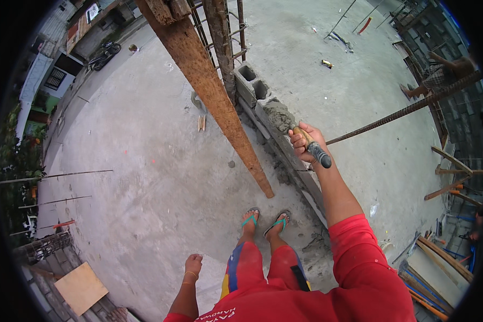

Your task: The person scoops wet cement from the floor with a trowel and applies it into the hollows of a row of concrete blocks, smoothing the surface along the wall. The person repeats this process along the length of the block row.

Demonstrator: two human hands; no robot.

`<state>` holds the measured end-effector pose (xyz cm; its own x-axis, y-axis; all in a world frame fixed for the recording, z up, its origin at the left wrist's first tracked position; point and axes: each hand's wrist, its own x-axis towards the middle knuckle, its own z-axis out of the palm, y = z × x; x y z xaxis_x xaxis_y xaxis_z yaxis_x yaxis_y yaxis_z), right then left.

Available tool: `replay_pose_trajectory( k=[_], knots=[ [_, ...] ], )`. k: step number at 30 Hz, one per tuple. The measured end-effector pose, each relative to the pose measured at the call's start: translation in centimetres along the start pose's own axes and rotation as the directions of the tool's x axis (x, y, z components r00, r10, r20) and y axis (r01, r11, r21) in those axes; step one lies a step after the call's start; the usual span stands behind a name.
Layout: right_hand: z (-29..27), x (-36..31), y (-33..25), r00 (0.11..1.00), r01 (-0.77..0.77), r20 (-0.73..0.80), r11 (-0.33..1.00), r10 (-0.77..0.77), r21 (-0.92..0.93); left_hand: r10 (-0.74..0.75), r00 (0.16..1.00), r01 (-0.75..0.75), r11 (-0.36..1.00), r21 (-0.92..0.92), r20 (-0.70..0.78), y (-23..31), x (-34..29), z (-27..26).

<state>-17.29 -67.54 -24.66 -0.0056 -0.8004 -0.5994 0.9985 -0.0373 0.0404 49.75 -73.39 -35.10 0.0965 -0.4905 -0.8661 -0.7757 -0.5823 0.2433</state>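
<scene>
My right hand is wrapped round the handle of a trowel, which has a wooden grip and a dark end. Beyond my fingers, a heap of wet grey mortar sits at the top of a low concrete block wall; the trowel's blade cannot be made out against it. Open cores show in the hollow blocks at the wall's far end. Low on my left side, my left hand hangs over the floor with its fingers curled in and nothing visible in them.
A long wooden plank slants down left of the wall, beside a post and rebar. One thick rebar reaches out on the right, towards a seated person. Stacked boards lie lower right; a plywood sheet lies lower left.
</scene>
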Motion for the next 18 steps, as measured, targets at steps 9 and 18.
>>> replay_pose_trajectory(
  k=[9, 18],
  knots=[
    [-1.9, 0.3, 1.7, 0.998, -0.004, 0.058, 0.996, 0.010, -0.094, 0.017, 1.000, -0.016, 1.000, -0.019, 0.020, 1.2, -6.3, 2.6],
    [-1.2, -3.4, 7.7, 0.726, -0.121, -0.123, 0.050, -0.676, -0.991, 0.151, 0.982, -0.154, 0.988, 0.024, 0.116, 8.8, -4.5, 7.5]
  ],
)
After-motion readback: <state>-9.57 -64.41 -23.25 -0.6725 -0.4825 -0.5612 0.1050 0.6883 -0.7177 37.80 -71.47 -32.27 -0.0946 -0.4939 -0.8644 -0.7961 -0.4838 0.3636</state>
